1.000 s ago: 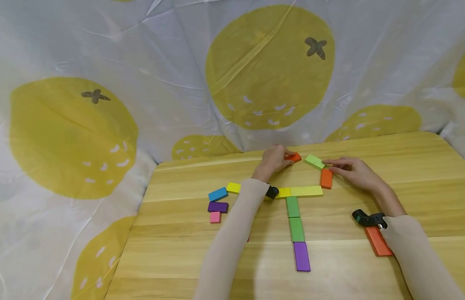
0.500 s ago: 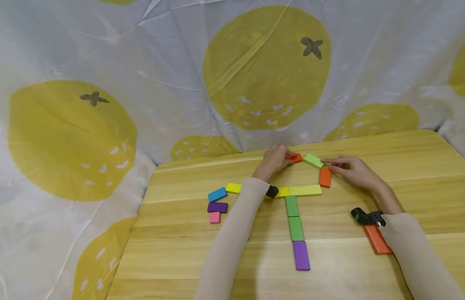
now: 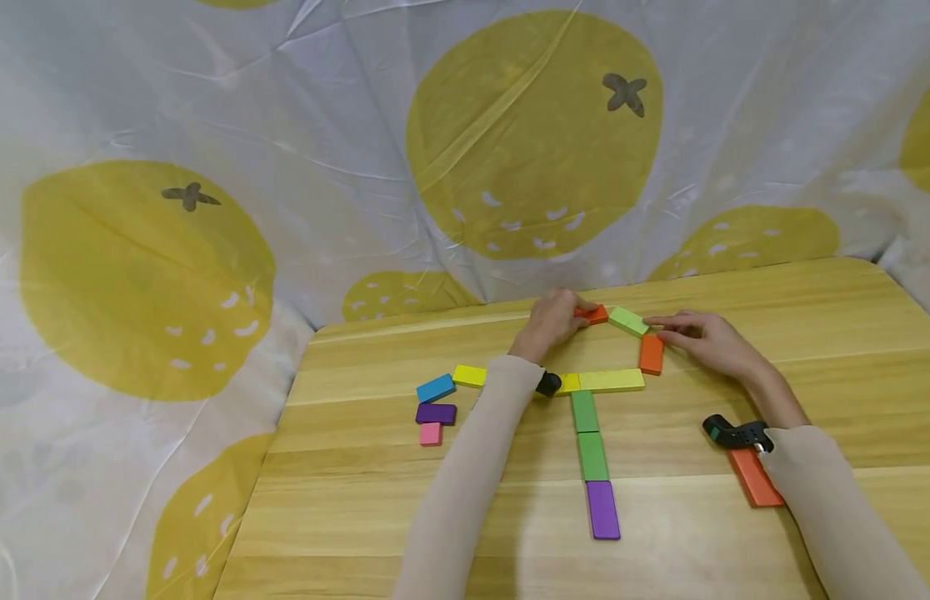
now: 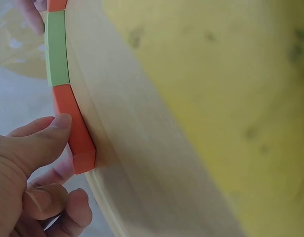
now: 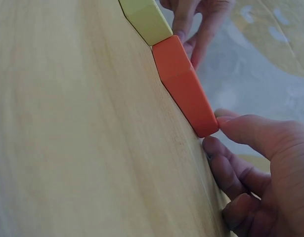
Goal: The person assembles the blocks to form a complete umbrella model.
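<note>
My left hand (image 3: 552,323) pinches a red-orange block (image 3: 596,314) at the table's far side. In the left wrist view, the thumb (image 4: 63,122) lies on that red-orange block (image 4: 77,131), whose end meets a light green block (image 4: 57,48). My right hand (image 3: 708,342) reaches in from the right. Its extended index finger touches the light green block (image 3: 628,322), and its thumb is at an orange block (image 3: 651,355). In the right wrist view, the thumb tip (image 5: 226,123) touches the end of an orange block (image 5: 189,96); the other fingers are bent below.
A pale yellow block (image 3: 612,381) tops a column of two green blocks (image 3: 592,456) and a purple one (image 3: 603,510). Blue (image 3: 436,388), dark purple (image 3: 436,414) and pink (image 3: 431,434) blocks lie left. A red block (image 3: 755,477) is partly under the right sleeve.
The red-orange block in my left hand has slid slightly right, narrowing its gap to the light green block. My right hand stays nearly still at the light green and orange blocks.
</note>
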A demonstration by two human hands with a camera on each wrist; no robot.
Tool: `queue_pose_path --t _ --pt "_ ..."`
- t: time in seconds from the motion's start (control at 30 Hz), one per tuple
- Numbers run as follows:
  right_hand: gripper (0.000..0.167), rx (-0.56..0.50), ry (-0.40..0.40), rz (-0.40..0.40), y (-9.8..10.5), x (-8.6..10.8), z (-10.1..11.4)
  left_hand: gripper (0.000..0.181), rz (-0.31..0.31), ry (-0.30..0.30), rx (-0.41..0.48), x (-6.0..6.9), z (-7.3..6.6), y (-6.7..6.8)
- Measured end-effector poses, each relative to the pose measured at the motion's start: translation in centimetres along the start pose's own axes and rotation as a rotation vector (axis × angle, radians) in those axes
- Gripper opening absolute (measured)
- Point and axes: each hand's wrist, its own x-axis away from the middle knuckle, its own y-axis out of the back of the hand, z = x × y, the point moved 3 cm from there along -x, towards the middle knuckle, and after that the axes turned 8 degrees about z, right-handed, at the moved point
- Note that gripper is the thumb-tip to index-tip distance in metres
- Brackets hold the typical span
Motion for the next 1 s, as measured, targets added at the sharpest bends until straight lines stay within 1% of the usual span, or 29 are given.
queue_pose_path --t 0.2,0.33,0.4,0.47,0.57,0.67,0.73,0.83,0.93,1.0 --pt "0.037 -0.026 0.013 -0.004 -0.3 -0.3 0.1 0.035 -0.009 0.000 0.022 0.1 0.4 0.0" --pt "0.037 -0.028 0.023 -0.002 -0.5 -0.4 0.1 0.036 -0.034 -0.003 0.052 0.7 1.0 0.0" --pt "0.037 -0.028 0.027 0.006 -0.6 -0.4 0.1 0.035 -0.060 0.001 0.068 1.2 1.5 0.2" --pt "0.037 -0.025 0.029 0.010 -0.6 -0.4 0.1 0.035 -0.090 0.000 0.091 2.0 2.0 0.5" --pt "0.037 -0.011 0.023 0.007 -0.4 -0.3 -0.1 0.033 -0.136 -0.020 0.134 3.7 2.8 1.1" --pt "0.037 -0.007 0.020 0.001 -0.1 -0.2 -0.4 0.030 -0.159 -0.059 0.168 6.3 3.4 1.9" --pt "0.037 -0.013 0.024 0.001 0.0 -0.2 -0.6 0.027 -0.155 -0.085 0.170 8.7 3.8 2.1" --pt "0.037 -0.025 0.023 0.000 -0.1 -0.2 -0.8 0.024 -0.130 -0.122 0.169 12.9 4.4 1.8" --pt "0.037 -0.042 0.020 0.001 -0.3 -0.3 -0.9 0.021 -0.104 -0.139 0.198 17.5 5.4 0.8" --pt "0.038 -0.047 0.019 0.009 -0.3 -0.5 -1.0 0.022 -0.086 -0.133 0.219 20.5 6.1 0.0"
